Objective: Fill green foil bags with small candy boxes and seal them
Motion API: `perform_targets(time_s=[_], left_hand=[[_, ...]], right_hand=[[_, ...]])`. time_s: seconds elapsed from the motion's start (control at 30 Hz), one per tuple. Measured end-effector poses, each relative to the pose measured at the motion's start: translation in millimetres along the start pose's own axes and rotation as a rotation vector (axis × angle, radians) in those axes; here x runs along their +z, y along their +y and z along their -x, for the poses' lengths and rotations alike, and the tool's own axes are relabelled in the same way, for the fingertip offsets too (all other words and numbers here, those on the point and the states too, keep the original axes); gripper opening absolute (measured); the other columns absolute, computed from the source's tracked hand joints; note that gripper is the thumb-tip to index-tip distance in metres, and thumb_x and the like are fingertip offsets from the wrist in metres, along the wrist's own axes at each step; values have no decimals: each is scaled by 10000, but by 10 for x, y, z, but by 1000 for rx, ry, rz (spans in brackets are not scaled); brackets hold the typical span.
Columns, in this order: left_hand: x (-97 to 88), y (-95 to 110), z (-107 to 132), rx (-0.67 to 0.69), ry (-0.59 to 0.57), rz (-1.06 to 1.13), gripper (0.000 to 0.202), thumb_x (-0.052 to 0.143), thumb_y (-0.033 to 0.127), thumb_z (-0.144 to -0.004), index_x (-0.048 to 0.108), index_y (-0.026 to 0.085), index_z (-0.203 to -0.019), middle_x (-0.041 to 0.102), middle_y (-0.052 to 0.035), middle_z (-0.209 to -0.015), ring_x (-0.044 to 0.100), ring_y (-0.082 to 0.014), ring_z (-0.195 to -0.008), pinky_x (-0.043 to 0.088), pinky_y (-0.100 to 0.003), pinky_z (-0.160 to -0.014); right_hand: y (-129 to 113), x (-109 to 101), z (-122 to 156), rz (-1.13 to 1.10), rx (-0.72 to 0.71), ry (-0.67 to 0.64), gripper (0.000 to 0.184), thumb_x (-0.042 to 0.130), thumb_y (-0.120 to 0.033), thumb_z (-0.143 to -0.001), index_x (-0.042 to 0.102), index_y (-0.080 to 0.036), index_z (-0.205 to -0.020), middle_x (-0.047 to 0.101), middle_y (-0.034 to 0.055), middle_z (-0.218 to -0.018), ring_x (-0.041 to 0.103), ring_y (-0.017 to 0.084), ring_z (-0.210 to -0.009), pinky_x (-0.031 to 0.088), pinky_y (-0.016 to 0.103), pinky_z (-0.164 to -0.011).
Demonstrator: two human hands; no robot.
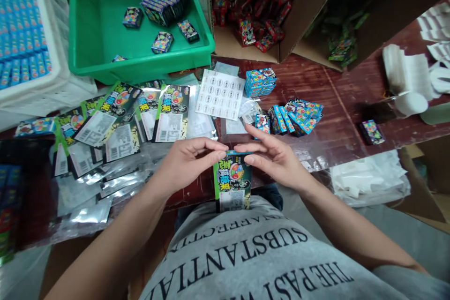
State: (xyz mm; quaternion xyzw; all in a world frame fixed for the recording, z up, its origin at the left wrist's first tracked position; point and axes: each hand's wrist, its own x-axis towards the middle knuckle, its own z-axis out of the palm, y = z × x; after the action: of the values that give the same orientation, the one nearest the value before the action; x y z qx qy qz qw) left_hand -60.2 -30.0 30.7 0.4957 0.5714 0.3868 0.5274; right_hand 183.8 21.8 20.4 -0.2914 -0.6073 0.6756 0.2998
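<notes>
A printed candy pouch (232,179), black and green with a white label, hangs upright in front of the shirt. My left hand (191,159) pinches its top left corner between thumb and fingers. At the top right, my right hand (276,157) has its thumb in front and fingers behind, with the index finger raised. A thin blue strip (236,153), which looks like the edge of a small candy box, shows at the pouch's mouth between both hands. Just beyond the right fingertips sit small blue candy boxes (277,119). The fingers partly hide the pouch's top edge.
More pouches (172,112) lie spread at left. A sticker sheet (220,94) and stacked blue boxes (260,82) are ahead. Behind stand a green bin (140,63), a white crate (61,14) and cardboard cartons (228,42). One dark box (371,132) lies near the table's right edge.
</notes>
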Motion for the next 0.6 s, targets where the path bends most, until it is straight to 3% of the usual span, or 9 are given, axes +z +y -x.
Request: perform_targets(time_s=[0.1,0.23,0.3,0.4,0.5,0.6], left_hand=[[36,62,-35,-38,-4,6,158,767,383,-864,810,232,-855,815,-25,-891,741,-178,-810,600,-339,-830],[38,59,-10,-11,-124,31,138,798,359,-825,825,265,-923,815,-26,-1053,759,-205,-952,606,-378,-920],[37,16,19,1,-112,49,154,812,333,-807,815,265,-945,807,-24,-1096,756,-199,-974,601,-371,-940],[57,-34,36,5,-46,19,122,801,316,-818,794,228,-903,810,-29,-1021,746,-173,-906,594,-329,-891],[102,-23,21,9,-36,-31,112,787,308,-831,781,204,-872,807,-27,-944,729,-152,-829,577,-287,-811],[143,14,8,21,-53,-56,120,772,307,-844,782,202,-902,807,-24,-922,722,-146,-791,567,-277,-764]], right_hand=[[-11,-60,12,34,-19,-38,675,728,-235,-927,456,-380,-1527,780,-6,-1195,730,189,-1146,585,457,-1049],[-7,-110,52,58,-15,-55,637,706,-262,-951,449,-373,-1523,781,5,-1150,737,181,-1089,601,426,-993],[-62,-156,54,130,-50,-40,529,704,-279,-953,533,-345,-1449,753,24,-1191,713,185,-1108,579,422,-1001],[-274,-255,-44,369,-151,-16,235,725,-327,-935,685,-264,-1158,680,58,-1225,629,214,-1191,495,438,-1067],[-556,-304,-240,590,-142,-268,142,704,-346,-939,659,-212,-942,661,67,-1113,601,225,-1127,474,425,-1019],[-731,-243,-418,827,-53,-510,118,695,-296,-917,631,-197,-916,641,54,-993,589,215,-990,477,376,-901]])
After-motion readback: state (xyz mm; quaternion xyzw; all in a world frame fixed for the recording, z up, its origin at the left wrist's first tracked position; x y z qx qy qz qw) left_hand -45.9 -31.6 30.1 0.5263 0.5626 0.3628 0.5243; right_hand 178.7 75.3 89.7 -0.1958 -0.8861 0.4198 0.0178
